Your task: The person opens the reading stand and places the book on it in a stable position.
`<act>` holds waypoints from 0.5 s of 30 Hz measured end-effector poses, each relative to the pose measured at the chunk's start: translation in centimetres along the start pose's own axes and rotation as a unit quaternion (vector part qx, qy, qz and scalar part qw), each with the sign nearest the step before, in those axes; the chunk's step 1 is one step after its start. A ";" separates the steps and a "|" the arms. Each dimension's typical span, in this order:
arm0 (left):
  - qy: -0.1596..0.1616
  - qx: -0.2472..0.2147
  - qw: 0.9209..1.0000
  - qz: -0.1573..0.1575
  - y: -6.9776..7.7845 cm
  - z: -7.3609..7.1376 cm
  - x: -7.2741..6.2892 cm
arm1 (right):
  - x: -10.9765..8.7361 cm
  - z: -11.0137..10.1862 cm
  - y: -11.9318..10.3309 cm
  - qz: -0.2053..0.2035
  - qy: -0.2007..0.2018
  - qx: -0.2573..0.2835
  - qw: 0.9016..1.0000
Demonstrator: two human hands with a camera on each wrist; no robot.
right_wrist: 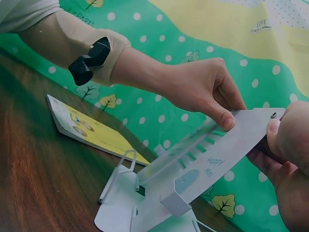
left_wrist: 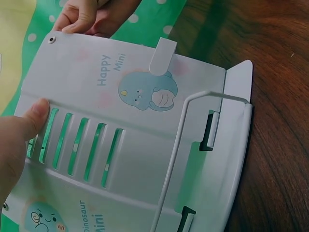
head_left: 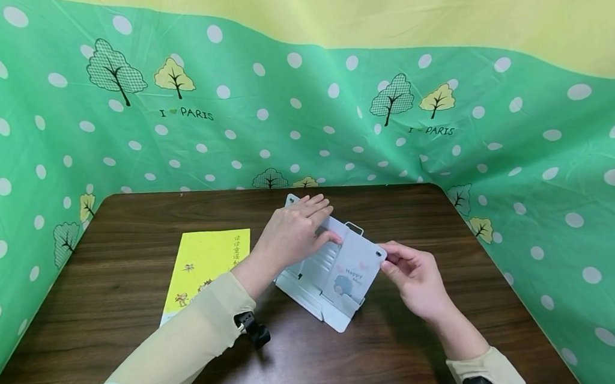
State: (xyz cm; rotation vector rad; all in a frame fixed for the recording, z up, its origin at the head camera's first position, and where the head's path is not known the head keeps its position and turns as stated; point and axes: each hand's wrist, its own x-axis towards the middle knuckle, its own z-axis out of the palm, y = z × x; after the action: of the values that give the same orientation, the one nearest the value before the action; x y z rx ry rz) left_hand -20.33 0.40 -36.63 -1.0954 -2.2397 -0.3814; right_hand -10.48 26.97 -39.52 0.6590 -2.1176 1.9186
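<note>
A white book stand (head_left: 364,263) with slots and a blue dinosaur print stands tilted back on the table. My left hand (head_left: 294,232) grips its top edge, thumb on the front face near the slots (left_wrist: 79,145) and the other fingers behind. The right hand (head_left: 417,277) pinches the stand's upper right corner beside a small rivet (left_wrist: 51,40). In the left wrist view, a bent wire holder (left_wrist: 176,145) crosses the lower front above the ledge (left_wrist: 236,145). A white clip (left_wrist: 163,55) sits on the panel's side edge.
A yellow book (head_left: 212,260) lies on the dark wooden table (head_left: 321,372), left of the stand and partly behind my left forearm. Green and yellow patterned cloth (head_left: 289,97) hangs around the table's back and sides.
</note>
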 end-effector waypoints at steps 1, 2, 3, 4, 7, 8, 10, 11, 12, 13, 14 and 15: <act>0.003 -0.001 1.000 0.001 -0.1 0.0 0.0 | 0.0 0.1 -0.1 -0.003 -0.002 -0.003 1.000; 0.005 -0.003 1.000 0.002 -0.1 0.0 0.0 | 0.0 0.2 -0.2 -0.005 -0.004 -0.006 1.000; 0.008 -0.005 1.000 0.003 -0.2 0.0 0.0 | -0.1 0.3 -0.2 -0.007 -0.005 -0.009 1.000; 0.009 -0.007 1.000 0.005 -0.2 0.0 0.0 | -0.1 0.4 -0.2 -0.010 -0.006 -0.012 1.000; 0.014 -0.018 1.000 0.009 -0.4 0.0 -0.1 | -0.2 0.6 -0.4 -0.012 -0.009 -0.024 1.000; 0.014 -0.021 1.000 0.012 -0.5 -0.1 -0.1 | -0.2 0.6 -0.5 -0.012 -0.010 -0.027 1.000; 0.016 -0.026 0.999 0.020 -0.7 -0.1 -0.2 | -0.3 0.7 -0.6 -0.013 -0.015 -0.029 0.999; 0.017 -0.028 0.999 0.025 -0.7 -0.2 -0.2 | -0.4 0.8 -0.6 -0.013 -0.016 -0.030 0.999; 0.018 -0.029 0.999 0.029 -0.8 -0.2 -0.2 | -0.4 0.9 -0.7 -0.014 -0.018 -0.031 0.999; 0.018 -0.029 0.999 0.032 -0.9 -0.2 -0.2 | -0.4 0.9 -0.7 -0.017 -0.019 -0.031 0.999; 0.020 -0.028 0.999 0.036 -1.0 -0.2 -0.2 | -0.4 1.0 -0.7 -0.024 -0.020 -0.027 0.999; 0.021 -0.028 0.999 0.039 -1.1 -0.2 -0.3 | -0.5 1.1 -0.7 -0.029 -0.020 -0.026 0.999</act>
State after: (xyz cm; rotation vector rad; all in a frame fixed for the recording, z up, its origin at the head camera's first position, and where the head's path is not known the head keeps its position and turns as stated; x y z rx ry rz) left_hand -20.98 -0.51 -36.65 -1.1902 -2.1546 -0.4325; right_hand -9.60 25.92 -39.24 0.7455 -2.1401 1.8289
